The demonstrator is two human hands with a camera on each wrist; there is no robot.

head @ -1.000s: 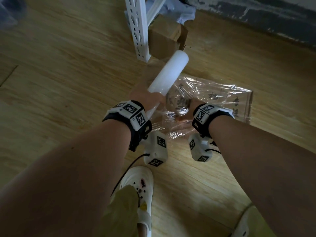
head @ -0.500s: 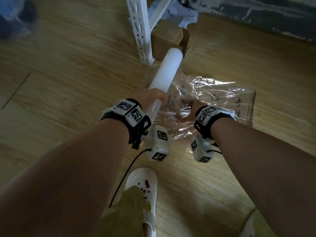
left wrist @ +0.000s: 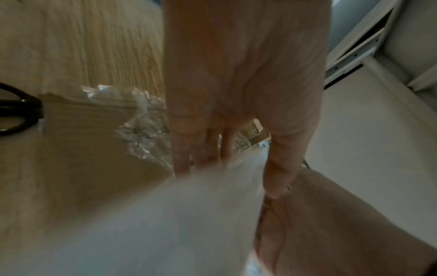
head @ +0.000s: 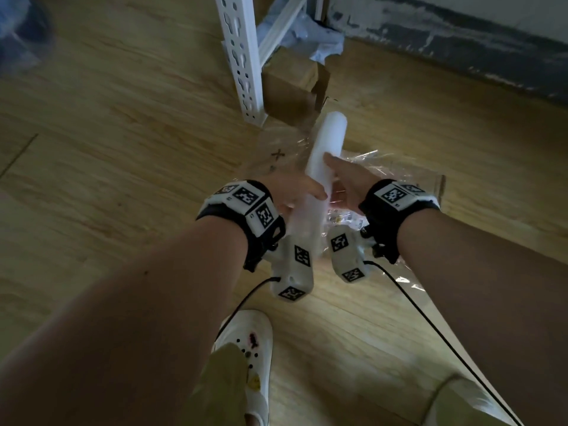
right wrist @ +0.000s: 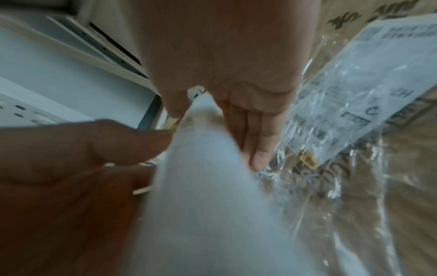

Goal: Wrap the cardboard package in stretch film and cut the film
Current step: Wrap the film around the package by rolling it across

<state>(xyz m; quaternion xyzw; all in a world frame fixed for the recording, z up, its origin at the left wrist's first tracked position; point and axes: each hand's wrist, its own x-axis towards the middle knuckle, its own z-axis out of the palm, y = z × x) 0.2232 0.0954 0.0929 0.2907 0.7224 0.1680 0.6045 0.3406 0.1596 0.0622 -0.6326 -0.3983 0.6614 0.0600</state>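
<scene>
Both hands meet on the white roll of stretch film, which slants up and away from the person above the floor. The left hand grips the roll's near part from the left, fingers wrapped behind it and the thumb laid across its front. The right hand comes in from the right with its fingers lying almost straight along the roll's side and the thumb on the other side, so the roll sits in the fork between thumb and fingers; how firmly it clasps cannot be told through the blur. The flat cardboard package lies on the wooden floor below and just right of the hands, already covered in crinkled clear film, with a printed label showing under the film in the right wrist view. A black scissors handle rests on the cardboard at the left edge of the left wrist view. Beyond the roll's far end stand a white perforated shelf post and a brown cardboard box. White clogs show near the bottom of the head view.
</scene>
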